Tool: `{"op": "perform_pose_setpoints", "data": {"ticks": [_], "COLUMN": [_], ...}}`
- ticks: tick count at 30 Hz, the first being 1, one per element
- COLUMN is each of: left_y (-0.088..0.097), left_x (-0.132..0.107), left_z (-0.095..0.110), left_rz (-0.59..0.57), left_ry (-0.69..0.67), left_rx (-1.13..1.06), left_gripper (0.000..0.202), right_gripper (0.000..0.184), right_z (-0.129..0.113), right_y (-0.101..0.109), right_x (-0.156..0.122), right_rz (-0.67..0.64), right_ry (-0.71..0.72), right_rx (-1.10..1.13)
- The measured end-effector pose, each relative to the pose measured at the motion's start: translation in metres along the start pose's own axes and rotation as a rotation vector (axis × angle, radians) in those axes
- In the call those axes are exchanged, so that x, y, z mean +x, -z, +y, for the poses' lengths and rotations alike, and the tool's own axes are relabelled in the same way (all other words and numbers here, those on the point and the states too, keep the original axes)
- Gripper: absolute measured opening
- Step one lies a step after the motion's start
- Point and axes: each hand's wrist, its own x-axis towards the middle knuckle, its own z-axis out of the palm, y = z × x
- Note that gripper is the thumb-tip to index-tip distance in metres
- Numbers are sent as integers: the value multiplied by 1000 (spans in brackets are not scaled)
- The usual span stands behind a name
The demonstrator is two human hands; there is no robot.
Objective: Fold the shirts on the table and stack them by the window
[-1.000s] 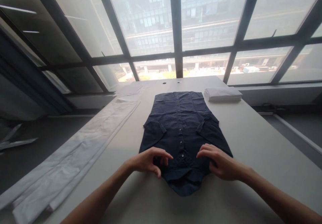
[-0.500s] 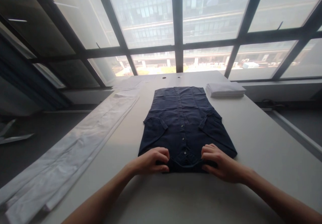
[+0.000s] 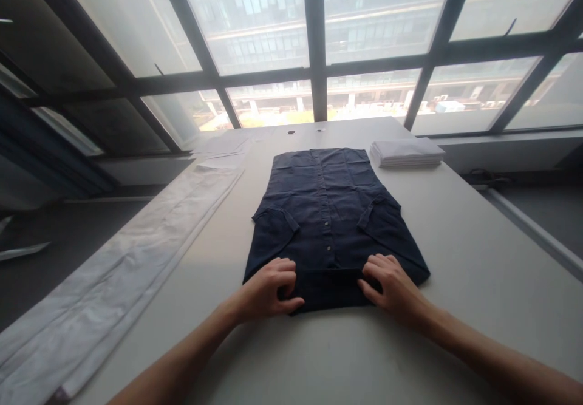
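Observation:
A dark navy button-up shirt [image 3: 319, 204] lies flat, front up, on the white table, its sides tucked in and its cuffs or sleeve ends lying over the front. The near edge is turned over into a straight fold between my hands, and two pale buttons show above it. My left hand [image 3: 276, 286] grips the fold's left part with curled fingers. At the right part, my right hand [image 3: 386, 283] has its fingers curled over the same fold. Both thumbs point inward on the near side. Some cloth under the fingers is hidden.
White cloth [image 3: 150, 247] stretches along the left side of the white table [image 3: 483, 271]. A folded white stack [image 3: 407, 152] sits at the back right. Dark-framed windows [image 3: 314, 47] rise behind the table's far edge.
The shirt's near edge has been folded over away from me, covering the lowest button. Both hands moved slightly forward with it, and the camera view shifted a little.

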Motion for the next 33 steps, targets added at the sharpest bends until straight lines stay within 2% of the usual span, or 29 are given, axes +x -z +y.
{"op": "perform_pose_setpoints", "data": {"ticks": [3,5,8,9,11,13,15,18,25,29,33], "left_y": [0,1,2,1,-1,-6,-10,-12,-12,-12,-11], "left_x": [0,0,1,1,2,3,3,2,0,-1,-1], "left_z": [-2,0,11,15,21,22,20,18,19,18,19], "left_rz": [36,59,74,44,-59,-166,-235,-267,-260,-273,-269], "left_ry": [9,-15,-100,-130,-157,-143,-118,-98,-101,-90,-97], "left_rx": [106,150,161,160,168,192,215,237,261,281,285], "left_gripper": [42,37,12,24,48,59,67,78,82,73,73], "right_gripper": [8,22,33,36,49,66,78,84,77,64,50], "right_z": [-1,-2,-8,-11,-17,-22,-25,-24,-24,-27,-24], "right_y": [-3,-2,2,4,8,10,11,9,14,17,14], "right_x": [-2,-3,-6,-7,-9,-10,-10,-9,-6,-4,-1], "right_rz": [52,112,182,170,69,-91,-228,-297,-282,-236,-158], "right_ry": [-40,-33,80,144,283,381,403,368,357,340,357], "right_rx": [-15,-12,14,23,26,18,21,44,71,52,59]}}
